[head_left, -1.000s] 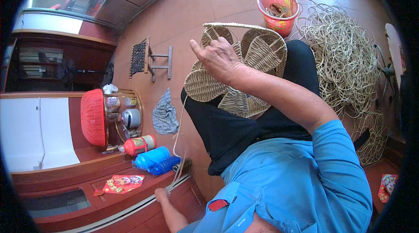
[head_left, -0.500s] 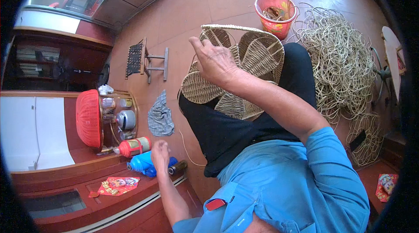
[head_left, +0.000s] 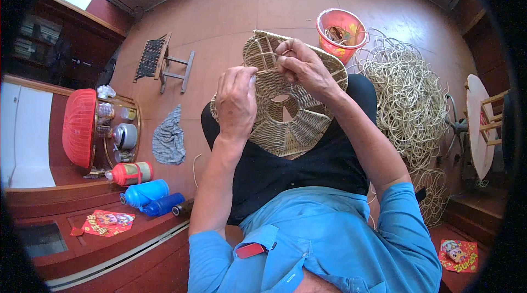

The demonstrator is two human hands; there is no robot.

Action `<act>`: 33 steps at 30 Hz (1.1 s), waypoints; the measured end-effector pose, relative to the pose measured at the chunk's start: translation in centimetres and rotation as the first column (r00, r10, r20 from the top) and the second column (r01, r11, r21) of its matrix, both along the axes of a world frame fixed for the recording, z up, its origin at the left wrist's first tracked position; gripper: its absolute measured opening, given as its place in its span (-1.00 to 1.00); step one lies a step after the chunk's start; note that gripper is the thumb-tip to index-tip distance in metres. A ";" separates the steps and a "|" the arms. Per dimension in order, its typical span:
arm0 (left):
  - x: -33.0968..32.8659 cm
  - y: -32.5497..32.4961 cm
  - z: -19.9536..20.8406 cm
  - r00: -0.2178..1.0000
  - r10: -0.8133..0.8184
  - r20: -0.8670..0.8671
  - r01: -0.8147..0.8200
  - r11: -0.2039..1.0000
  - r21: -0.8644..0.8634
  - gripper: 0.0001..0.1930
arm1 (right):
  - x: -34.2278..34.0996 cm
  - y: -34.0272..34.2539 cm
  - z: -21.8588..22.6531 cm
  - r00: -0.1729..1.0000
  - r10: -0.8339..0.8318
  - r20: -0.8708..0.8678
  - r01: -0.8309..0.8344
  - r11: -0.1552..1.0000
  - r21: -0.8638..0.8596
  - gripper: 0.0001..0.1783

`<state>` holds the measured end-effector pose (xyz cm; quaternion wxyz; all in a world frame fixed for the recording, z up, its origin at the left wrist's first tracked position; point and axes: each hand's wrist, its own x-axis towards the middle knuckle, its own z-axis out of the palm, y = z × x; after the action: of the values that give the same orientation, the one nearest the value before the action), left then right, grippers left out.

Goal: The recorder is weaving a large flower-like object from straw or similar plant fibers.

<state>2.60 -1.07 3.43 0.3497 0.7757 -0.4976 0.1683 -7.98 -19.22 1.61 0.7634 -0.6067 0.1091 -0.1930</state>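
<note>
A woven straw piece (head_left: 307, 128) with petal-shaped panels and a hole at its middle rests across my thighs. Above its left part is my left hand (head_left: 236, 101), back up, fingers bent together; what sits in its fingertips is too small to make out. My right hand (head_left: 306, 69) is closed in a pinch over the far side of the piece, beside a gap crossed by bare straw cords (head_left: 265, 54). It seems to have one cord between thumb and forefinger. The two hands are a short way apart.
A red bucket (head_left: 341, 54) with scraps in it stands beyond the piece, next to a large heap of straw cord (head_left: 403, 92) at right. At left are a small stool (head_left: 159, 61), a grey cloth (head_left: 169, 138), flasks (head_left: 145, 193) and a red mesh cover (head_left: 79, 128).
My left hand has come up from beside the flasks to the woven piece. The right hand has shifted right and closed into a pinch. The woven piece now lies more openly toward me.
</note>
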 end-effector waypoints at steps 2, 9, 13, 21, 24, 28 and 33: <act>0.2 -1.1 -0.4 0.999 -0.014 0.051 0.010 0.998 0.065 -0.84 | -0.7 -0.8 0.2 1.000 -0.002 -0.007 0.002 0.998 -0.069 -0.79; 0.4 -3.0 -0.6 0.997 -0.079 0.017 0.078 0.996 0.050 -0.89 | -1.5 -4.6 1.9 0.986 -0.143 0.085 0.156 0.973 -0.168 -0.80; 0.5 -4.1 -1.1 0.998 -0.057 -0.018 0.057 0.998 -0.002 -0.92 | -1.4 -4.0 5.0 0.940 -0.244 0.238 0.297 0.928 -0.224 -0.77; -0.6 -4.7 -2.0 0.992 0.044 0.116 -0.047 0.999 0.026 -0.91 | -1.7 -1.1 1.2 0.948 -0.310 0.077 0.296 0.766 -0.571 -0.68; -1.3 -4.4 -2.6 0.995 0.045 0.087 -0.047 0.999 0.020 -0.87 | -1.4 -0.1 0.7 0.947 -0.312 0.080 0.265 0.617 -0.741 -0.44; -1.7 -4.1 -2.1 0.998 0.052 0.032 -0.054 0.996 0.066 -0.83 | 0.2 1.2 1.2 0.952 -0.286 0.105 0.232 0.458 -0.858 -0.22; -1.8 -3.9 -1.9 0.999 0.038 0.020 -0.039 0.998 0.047 -0.82 | 1.2 1.5 2.0 0.924 -0.342 -0.173 0.039 0.534 -0.845 -0.05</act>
<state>0.83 -4.98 1.56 0.3231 0.7917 -0.4897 0.1706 -6.79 -17.69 3.64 0.3330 -0.9000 0.1933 -0.2043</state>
